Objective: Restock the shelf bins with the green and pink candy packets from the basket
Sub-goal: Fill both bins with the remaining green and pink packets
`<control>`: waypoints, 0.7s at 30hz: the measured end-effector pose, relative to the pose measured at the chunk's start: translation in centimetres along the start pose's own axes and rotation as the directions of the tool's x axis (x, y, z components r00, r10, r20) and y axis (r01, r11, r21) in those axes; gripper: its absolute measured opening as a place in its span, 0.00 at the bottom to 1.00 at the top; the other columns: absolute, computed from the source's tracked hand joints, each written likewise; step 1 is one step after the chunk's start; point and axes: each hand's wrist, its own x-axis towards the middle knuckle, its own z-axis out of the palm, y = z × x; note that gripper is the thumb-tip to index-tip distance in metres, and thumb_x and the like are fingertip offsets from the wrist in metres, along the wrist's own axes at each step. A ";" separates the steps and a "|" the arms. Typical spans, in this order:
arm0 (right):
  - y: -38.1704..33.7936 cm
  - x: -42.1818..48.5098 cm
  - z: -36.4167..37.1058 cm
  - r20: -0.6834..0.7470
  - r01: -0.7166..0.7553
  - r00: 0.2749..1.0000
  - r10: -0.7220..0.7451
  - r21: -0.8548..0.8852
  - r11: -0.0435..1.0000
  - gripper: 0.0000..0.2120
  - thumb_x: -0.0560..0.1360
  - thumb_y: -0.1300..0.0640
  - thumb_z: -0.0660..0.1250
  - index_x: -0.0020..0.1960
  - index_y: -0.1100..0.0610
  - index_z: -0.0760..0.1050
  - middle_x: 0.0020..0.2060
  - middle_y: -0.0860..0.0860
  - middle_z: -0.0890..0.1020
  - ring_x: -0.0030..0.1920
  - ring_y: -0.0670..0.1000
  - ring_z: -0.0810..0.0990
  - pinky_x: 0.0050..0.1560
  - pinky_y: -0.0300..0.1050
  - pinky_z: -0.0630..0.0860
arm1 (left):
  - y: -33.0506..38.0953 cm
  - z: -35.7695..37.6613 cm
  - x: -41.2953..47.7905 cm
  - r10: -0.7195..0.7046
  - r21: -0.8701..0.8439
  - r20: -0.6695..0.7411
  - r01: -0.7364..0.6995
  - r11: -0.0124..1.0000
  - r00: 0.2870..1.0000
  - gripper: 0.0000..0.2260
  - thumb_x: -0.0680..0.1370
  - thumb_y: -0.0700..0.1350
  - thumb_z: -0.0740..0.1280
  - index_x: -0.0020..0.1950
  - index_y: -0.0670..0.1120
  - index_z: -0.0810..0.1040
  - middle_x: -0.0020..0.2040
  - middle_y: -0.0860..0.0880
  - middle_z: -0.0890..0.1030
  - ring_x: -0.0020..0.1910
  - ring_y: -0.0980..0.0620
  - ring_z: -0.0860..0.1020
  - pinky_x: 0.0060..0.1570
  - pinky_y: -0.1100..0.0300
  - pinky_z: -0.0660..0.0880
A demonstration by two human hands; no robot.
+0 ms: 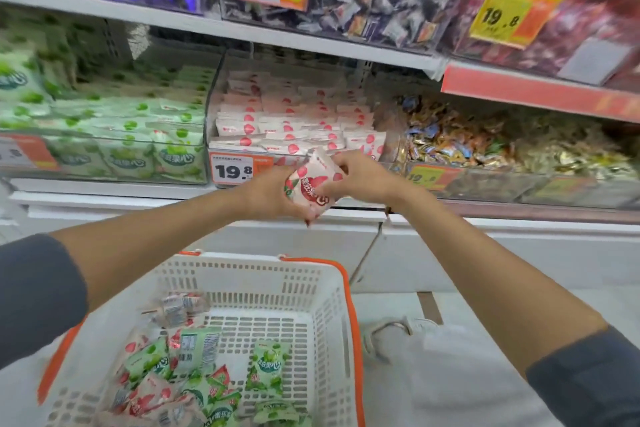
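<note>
Low in front, the white basket (pixel 242 282) is holding a loose heap of green and pink packets (pixel 194 381) toward its near left corner, so plenty of restocking is remaining. Above it, the green bin (pixel 121 128) and pink bin (pixel 298 118) are looking well filled. The left hand (pixel 266 194) and right hand (pixel 363 178) are both gripping one pink packet (pixel 310 185) just before the pink bin's front edge.

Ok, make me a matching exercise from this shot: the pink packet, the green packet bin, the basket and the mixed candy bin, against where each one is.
1. pink packet
2. green packet bin
3. basket
4. mixed candy bin

A. shelf, right side
B. below the arms
C. held by left hand and right hand
D. shelf, left side

Pairs: 1-C, 2-D, 3-B, 4-A.
</note>
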 end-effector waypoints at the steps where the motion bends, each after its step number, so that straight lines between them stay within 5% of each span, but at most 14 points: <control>1: -0.2 0.1 -2.1 -0.074 0.011 0.997 -0.014 -0.044 0.999 0.05 0.70 0.59 0.75 0.43 0.57 0.80 0.38 0.50 0.83 0.36 0.47 0.80 0.38 0.43 0.76 | 0.4 -0.4 0.7 0.068 0.170 -0.090 -0.052 0.984 0.994 0.20 0.68 0.52 0.79 0.55 0.52 0.77 0.49 0.56 0.82 0.47 0.58 0.79 0.47 0.62 0.76; 4: -0.7 0.8 -8.0 -0.249 0.002 0.965 -0.080 -0.297 0.955 0.08 0.71 0.58 0.73 0.39 0.55 0.74 0.34 0.50 0.75 0.35 0.49 0.72 0.37 0.46 0.68 | 0.5 -1.6 2.4 0.251 0.696 -0.128 -0.094 0.712 0.959 0.32 0.74 0.63 0.67 0.74 0.51 0.65 0.72 0.50 0.70 0.70 0.48 0.67 0.67 0.48 0.65; 8: 0.4 3.0 -11.3 -0.224 -0.085 0.973 -0.054 -0.569 0.818 0.06 0.73 0.62 0.69 0.50 0.60 0.78 0.41 0.56 0.79 0.43 0.57 0.77 0.45 0.51 0.75 | -1.1 -1.6 3.7 0.228 0.860 0.084 -0.186 0.475 0.970 0.33 0.81 0.64 0.52 0.80 0.54 0.44 0.81 0.50 0.46 0.79 0.50 0.47 0.75 0.49 0.46; 11: 1.1 4.6 -11.0 -0.130 -0.083 0.991 -0.011 -0.696 0.713 0.02 0.73 0.64 0.67 0.42 0.60 0.74 0.38 0.55 0.77 0.41 0.58 0.76 0.39 0.49 0.71 | -2.1 -1.3 4.2 0.228 0.885 0.054 -0.152 0.440 0.972 0.31 0.81 0.63 0.49 0.80 0.53 0.42 0.81 0.52 0.46 0.79 0.52 0.46 0.75 0.51 0.45; 15: 2.6 6.4 -9.5 -0.051 -0.075 0.997 0.057 -0.789 0.609 0.10 0.74 0.64 0.66 0.36 0.58 0.68 0.35 0.53 0.74 0.39 0.57 0.74 0.36 0.47 0.69 | -2.8 -1.3 4.4 0.247 0.883 0.048 -0.157 0.443 0.968 0.30 0.82 0.61 0.49 0.80 0.52 0.43 0.80 0.53 0.46 0.79 0.52 0.46 0.75 0.52 0.45; 19: 4.3 7.0 -8.2 0.020 -0.018 0.998 0.059 -0.810 0.586 0.04 0.73 0.66 0.64 0.47 0.61 0.75 0.44 0.56 0.79 0.46 0.59 0.78 0.44 0.51 0.76 | -2.8 -1.4 4.4 0.255 0.879 0.051 -0.165 0.447 0.966 0.30 0.82 0.61 0.49 0.80 0.52 0.42 0.80 0.52 0.46 0.79 0.52 0.45 0.75 0.52 0.45; 21: 4.2 7.1 -8.3 0.049 0.002 0.997 0.066 -0.818 0.575 0.02 0.73 0.67 0.64 0.44 0.62 0.74 0.42 0.56 0.78 0.42 0.58 0.76 0.40 0.49 0.72 | -2.9 -1.3 4.3 0.257 0.880 0.055 -0.169 0.445 0.965 0.31 0.82 0.62 0.49 0.80 0.52 0.42 0.80 0.52 0.45 0.79 0.52 0.45 0.75 0.52 0.45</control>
